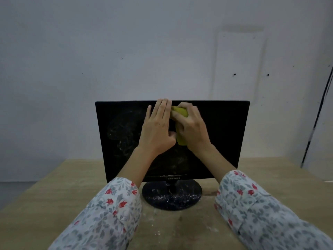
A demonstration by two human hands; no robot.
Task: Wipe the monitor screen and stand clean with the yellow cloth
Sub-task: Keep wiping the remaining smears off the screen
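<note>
Dim, flat light; soft focus; wide-angle bend at edges; no glare.

monitor (pixel 225 134) upright, dusty (stand (pixel 172 195) too) | yellow cloth (pixel 181 123) bunched at screen top

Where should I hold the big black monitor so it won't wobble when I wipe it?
Probably its top edge, reached from the front, as the left hand does with flat fingers. The Samsung monitor stands upright on a thin neck over a round stand, so the top likely rocks most. The right hand holds the yellow cloth.
</note>
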